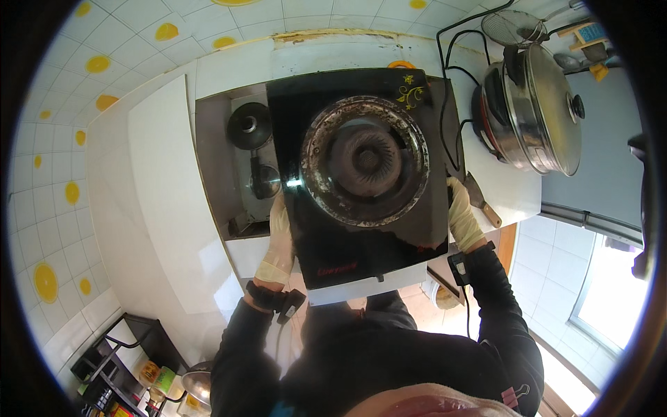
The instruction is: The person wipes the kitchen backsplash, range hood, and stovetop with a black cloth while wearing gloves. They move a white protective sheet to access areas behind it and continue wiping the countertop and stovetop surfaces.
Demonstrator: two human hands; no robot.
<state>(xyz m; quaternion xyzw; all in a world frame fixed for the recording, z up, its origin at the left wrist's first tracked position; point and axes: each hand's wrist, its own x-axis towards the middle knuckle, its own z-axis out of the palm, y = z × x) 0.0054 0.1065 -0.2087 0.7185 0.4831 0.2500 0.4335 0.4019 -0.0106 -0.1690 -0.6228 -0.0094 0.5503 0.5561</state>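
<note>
A black glass-topped gas hob [365,250] lies at a slight angle over a rectangular opening in the white countertop. At its middle a burner [368,159] sits inside a rusty, stained metal ring [312,182]. My left hand [279,240], in a pale thin glove, grips the hob's left edge; its fingers are partly hidden. My right hand [464,216], also gloved, holds the right edge, with its fingertips out of sight beside the hob. Just right of that hand lies a wooden-handled scraper [482,202].
Inside the opening [213,172], left of the hob, are a round black part [250,126] and a smaller dark-handled piece [266,181]. A lidded steel pot [542,114] stands on the right, with black cables [443,99] running beside it. A rack [146,339] holds jars at lower left.
</note>
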